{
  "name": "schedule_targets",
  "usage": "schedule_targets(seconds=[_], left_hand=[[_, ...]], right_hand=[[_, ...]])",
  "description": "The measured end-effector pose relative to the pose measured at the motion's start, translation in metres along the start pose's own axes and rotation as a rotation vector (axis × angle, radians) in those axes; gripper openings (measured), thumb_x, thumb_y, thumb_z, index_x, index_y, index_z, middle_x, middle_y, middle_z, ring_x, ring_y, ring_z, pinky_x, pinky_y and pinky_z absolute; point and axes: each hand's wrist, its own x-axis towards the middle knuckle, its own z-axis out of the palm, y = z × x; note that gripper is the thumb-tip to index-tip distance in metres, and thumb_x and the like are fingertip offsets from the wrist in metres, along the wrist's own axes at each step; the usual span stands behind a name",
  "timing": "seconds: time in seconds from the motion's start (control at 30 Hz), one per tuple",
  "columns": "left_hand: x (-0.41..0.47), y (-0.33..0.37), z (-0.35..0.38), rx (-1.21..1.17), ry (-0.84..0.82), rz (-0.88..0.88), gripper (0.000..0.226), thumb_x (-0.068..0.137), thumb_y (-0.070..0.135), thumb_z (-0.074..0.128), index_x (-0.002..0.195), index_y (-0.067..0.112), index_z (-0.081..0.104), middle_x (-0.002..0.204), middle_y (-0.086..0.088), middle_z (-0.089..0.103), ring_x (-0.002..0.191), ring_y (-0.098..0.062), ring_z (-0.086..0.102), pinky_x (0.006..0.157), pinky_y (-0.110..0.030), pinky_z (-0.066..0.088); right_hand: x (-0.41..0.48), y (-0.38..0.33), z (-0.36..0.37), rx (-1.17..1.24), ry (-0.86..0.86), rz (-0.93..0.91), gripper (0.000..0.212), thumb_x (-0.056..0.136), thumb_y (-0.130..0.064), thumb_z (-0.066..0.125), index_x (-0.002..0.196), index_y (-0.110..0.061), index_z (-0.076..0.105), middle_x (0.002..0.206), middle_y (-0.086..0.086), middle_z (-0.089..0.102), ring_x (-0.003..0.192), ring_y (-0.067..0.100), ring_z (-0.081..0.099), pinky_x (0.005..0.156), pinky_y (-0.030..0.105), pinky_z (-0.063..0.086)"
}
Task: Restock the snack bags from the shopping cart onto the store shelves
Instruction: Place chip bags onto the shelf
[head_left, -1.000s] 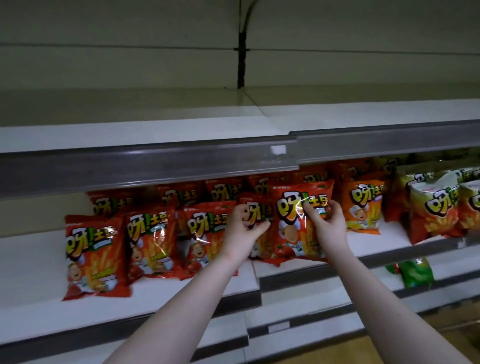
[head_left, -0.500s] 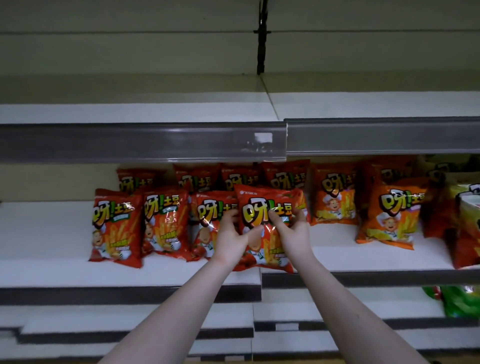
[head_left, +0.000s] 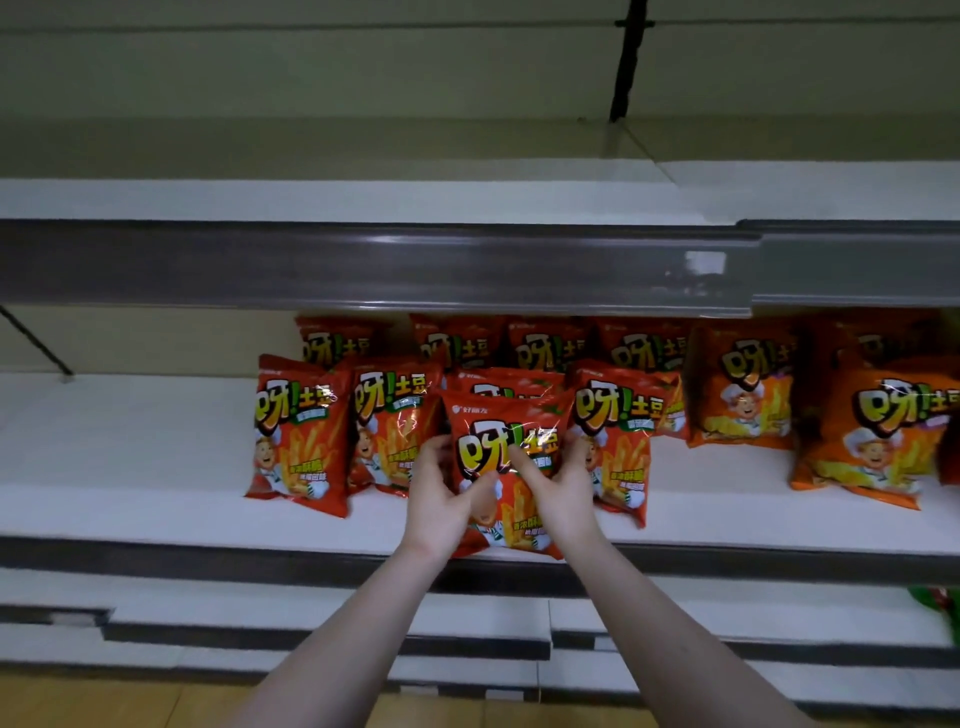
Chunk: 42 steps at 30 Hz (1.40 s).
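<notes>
Both arms stretched forward, left hand (head_left: 439, 501) and right hand (head_left: 558, 496) gripping a red snack bag (head_left: 506, 441) by its sides, fingers curled around its edges, bag upright at the near edge of the shelf (head_left: 156, 519).

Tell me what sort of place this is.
Most likely a supermarket or convenience-store aisle: tiered white shelves with grey price-label rails, rows of identical red snack bags facing forward, orange bags beside them, and the left hand and right hand holding another red bag there.

free: left of frame, bare white shelf board (head_left: 130, 457) lies open | blocked: centre, two rows of glossy red snack bags (head_left: 301, 431); right, orange snack bags (head_left: 743, 395) | overhead: grey plastic price rail (head_left: 363, 265) limits height
</notes>
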Motion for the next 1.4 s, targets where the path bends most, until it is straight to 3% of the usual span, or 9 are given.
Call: schedule_targets(seconds=[0.13,0.23,0.4,0.47,0.8,1.0,1.17,1.3,1.4], left_hand=[[0.003,-0.012,-0.002,0.121,-0.020,-0.048,0.066,0.076,0.040,0.078,0.130,0.021,0.045,0.126,0.003,0.048,0.118,-0.013,0.046,0.099,-0.031,0.041],[0.004,-0.013,-0.001,-0.039,-0.163,-0.104,0.055,0.081,0.033,0.073,0.126,0.025,0.043,0.121,0.008,0.054,0.118,-0.012,0.052,0.087,-0.017,0.045],[0.008,-0.011,0.003,-0.150,-0.230,-0.128,0.046,0.086,0.025,0.069,0.122,0.032,0.041,0.116,0.012,0.055,0.113,-0.011,0.054,0.087,-0.020,0.045],[0.008,-0.011,0.005,-0.165,-0.249,-0.138,0.048,0.087,0.026,0.068,0.124,0.032,0.039,0.119,0.010,0.055,0.113,-0.011,0.052,0.091,-0.023,0.045],[0.020,-0.012,0.011,-0.152,-0.320,-0.183,0.046,0.085,0.034,0.069,0.121,0.037,0.039,0.121,0.008,0.056,0.118,-0.017,0.054,0.104,-0.044,0.044],[0.018,-0.004,0.024,-0.137,-0.322,-0.163,0.051,0.087,0.032,0.067,0.130,0.026,0.039,0.122,0.007,0.054,0.116,-0.014,0.053,0.101,-0.034,0.045],[0.019,-0.006,0.032,-0.114,-0.288,-0.167,0.050,0.088,0.031,0.066,0.131,0.022,0.042,0.120,0.005,0.056,0.117,-0.017,0.054,0.096,-0.033,0.045],[0.015,-0.003,0.034,-0.108,-0.251,-0.120,0.043,0.090,0.025,0.064,0.125,0.026,0.040,0.112,0.012,0.055,0.107,-0.007,0.051,0.089,-0.025,0.040],[0.012,-0.001,0.038,-0.118,-0.222,-0.103,0.040,0.090,0.024,0.065,0.123,0.028,0.043,0.113,0.012,0.055,0.105,-0.004,0.051,0.087,-0.023,0.040]], right_hand=[[-0.002,0.002,0.004,0.026,0.036,0.014,0.063,0.086,-0.026,0.068,0.137,-0.016,0.033,0.119,-0.009,0.051,0.111,0.009,0.050,0.092,0.023,0.037],[0.001,0.005,0.008,0.040,0.038,0.046,0.071,0.087,-0.030,0.066,0.144,-0.014,0.027,0.127,-0.004,0.049,0.119,0.016,0.048,0.099,0.030,0.038],[0.000,0.005,0.010,0.104,0.053,0.100,0.088,0.077,-0.049,0.069,0.146,-0.020,0.023,0.136,0.003,0.051,0.123,0.023,0.051,0.105,0.049,0.041],[0.001,0.005,0.008,0.102,0.050,0.112,0.094,0.068,-0.058,0.067,0.144,-0.023,0.025,0.133,0.002,0.053,0.121,0.022,0.053,0.104,0.046,0.043],[0.013,0.009,-0.001,0.060,0.066,0.045,0.051,0.089,-0.023,0.064,0.133,-0.019,0.039,0.113,-0.010,0.057,0.106,0.008,0.054,0.079,0.015,0.039],[0.016,0.006,-0.012,0.042,0.099,0.040,0.054,0.089,-0.027,0.064,0.137,-0.017,0.038,0.121,-0.002,0.059,0.110,0.013,0.055,0.088,0.024,0.042],[0.015,0.015,-0.027,-0.260,0.068,-0.012,0.088,0.070,-0.080,0.051,0.137,-0.024,0.040,0.129,-0.001,0.053,0.120,0.015,0.050,0.101,0.041,0.043],[0.014,0.010,-0.058,-0.438,0.473,-0.228,0.058,0.083,-0.055,0.053,0.115,-0.006,0.058,0.108,0.009,0.053,0.105,0.024,0.048,0.088,0.036,0.039],[0.025,0.012,-0.086,-0.524,0.712,-0.037,0.053,0.084,-0.031,0.067,0.127,-0.005,0.050,0.122,0.022,0.047,0.116,0.040,0.043,0.096,0.048,0.035]])
